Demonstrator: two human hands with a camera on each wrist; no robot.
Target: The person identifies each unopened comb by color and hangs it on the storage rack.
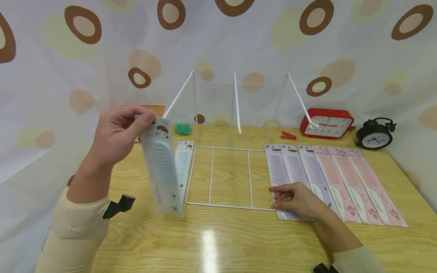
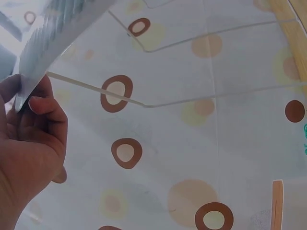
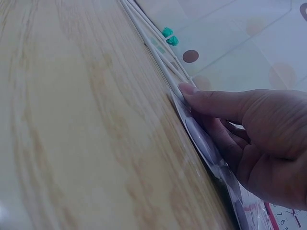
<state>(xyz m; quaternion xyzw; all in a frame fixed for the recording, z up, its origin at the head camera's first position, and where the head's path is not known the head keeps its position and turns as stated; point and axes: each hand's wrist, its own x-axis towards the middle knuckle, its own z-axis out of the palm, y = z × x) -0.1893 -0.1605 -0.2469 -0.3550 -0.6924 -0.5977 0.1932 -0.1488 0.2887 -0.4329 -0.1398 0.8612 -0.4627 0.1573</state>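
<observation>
Nearest the front edge of the wooden table (image 1: pixel 218 242), the right hand (image 1: pixel 298 200) lies fingers-down on the near end of the leftmost purple comb pack (image 1: pixel 280 178), fingertips (image 3: pixel 188 89) pressing it flat just beside the white wire rack (image 1: pixel 225 176). Over the table's left side, the left hand (image 1: pixel 117 132) pinches the top of a pale blue comb pack (image 1: pixel 160 167) between thumb and fingers, the pack hanging tilted above the surface. Five more packs lie alongside the purple one. Toward the back right corner stand a red clock (image 1: pixel 327 123) and a black alarm clock (image 1: pixel 374 134).
</observation>
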